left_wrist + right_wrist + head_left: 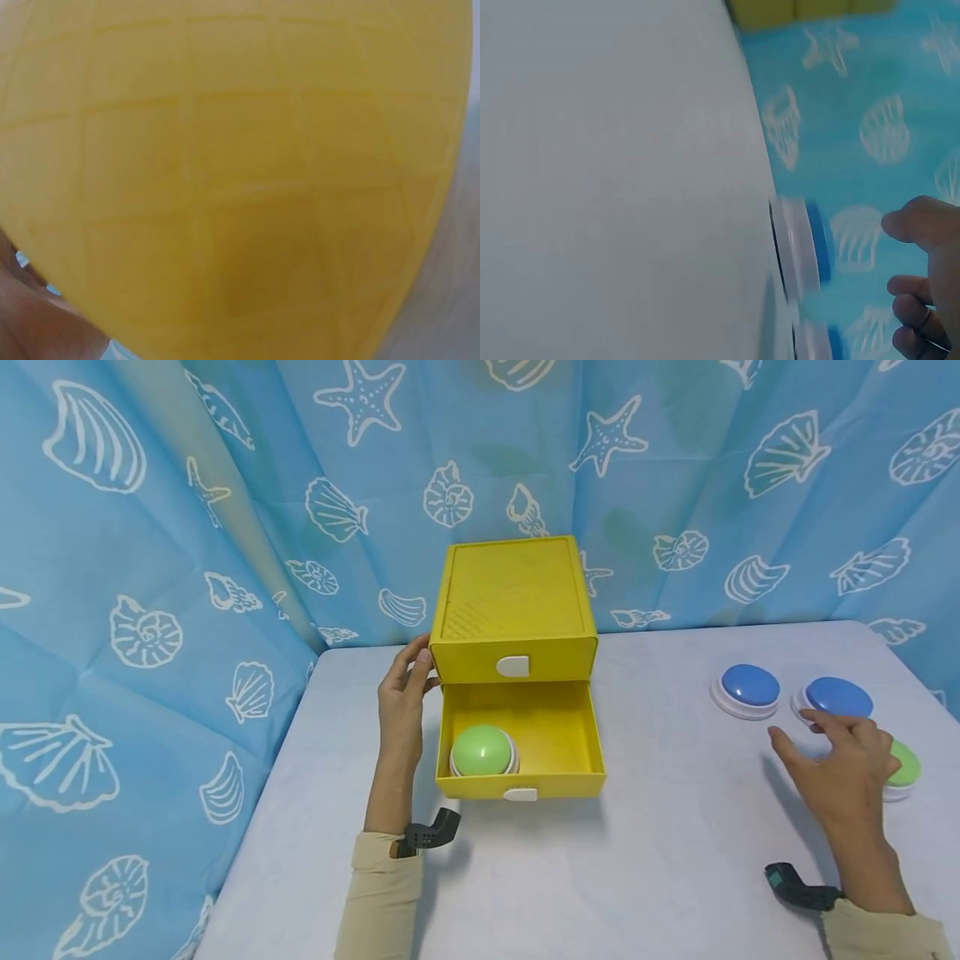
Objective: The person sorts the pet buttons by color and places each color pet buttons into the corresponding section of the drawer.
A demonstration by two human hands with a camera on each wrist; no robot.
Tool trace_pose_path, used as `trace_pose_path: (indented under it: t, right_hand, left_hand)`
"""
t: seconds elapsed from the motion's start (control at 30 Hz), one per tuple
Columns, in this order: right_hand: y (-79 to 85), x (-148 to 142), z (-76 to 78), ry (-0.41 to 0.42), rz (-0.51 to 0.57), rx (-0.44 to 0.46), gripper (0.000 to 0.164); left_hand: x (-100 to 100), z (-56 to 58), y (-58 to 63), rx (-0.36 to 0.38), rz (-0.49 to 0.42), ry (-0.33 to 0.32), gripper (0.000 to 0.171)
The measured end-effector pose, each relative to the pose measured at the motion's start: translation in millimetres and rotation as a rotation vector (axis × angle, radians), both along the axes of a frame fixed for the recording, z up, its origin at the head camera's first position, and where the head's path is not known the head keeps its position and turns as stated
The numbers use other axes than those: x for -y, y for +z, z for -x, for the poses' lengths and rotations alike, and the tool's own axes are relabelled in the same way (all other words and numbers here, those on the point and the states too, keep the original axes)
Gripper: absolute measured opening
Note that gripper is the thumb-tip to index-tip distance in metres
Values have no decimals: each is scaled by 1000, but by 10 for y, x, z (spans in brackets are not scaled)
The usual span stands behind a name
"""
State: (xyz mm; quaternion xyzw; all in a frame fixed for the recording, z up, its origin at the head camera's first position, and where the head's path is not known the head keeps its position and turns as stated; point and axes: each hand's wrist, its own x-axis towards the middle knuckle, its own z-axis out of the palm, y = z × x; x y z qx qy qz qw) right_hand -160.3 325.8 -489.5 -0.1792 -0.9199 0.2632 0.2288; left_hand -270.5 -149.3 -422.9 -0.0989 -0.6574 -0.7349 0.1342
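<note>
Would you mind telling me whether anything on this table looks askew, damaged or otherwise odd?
Nothing looks spilled or askew. The one slight oddity is a hatched patch on top of the yellow drawer unit, front-left, where the rest is plainer; wear or texture, I cannot tell.
</note>
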Motion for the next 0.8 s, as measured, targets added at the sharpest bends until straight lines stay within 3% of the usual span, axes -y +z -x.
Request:
trace_pose_path:
  t: [0.2,0.63,0.8]
  right_hand:
    - [-24,-312,-82,-157,17,148,76]
    - [-48,-578,-204,-271,131,268,88]
    - [-54,-624,-243,-383,220,394,97]
  left_hand:
    - [-2,6,7,-13,13,8,42]
    - [4,-15,2,-16,13,10,43]
    - [-7,-27,15,-8,14,5,42]
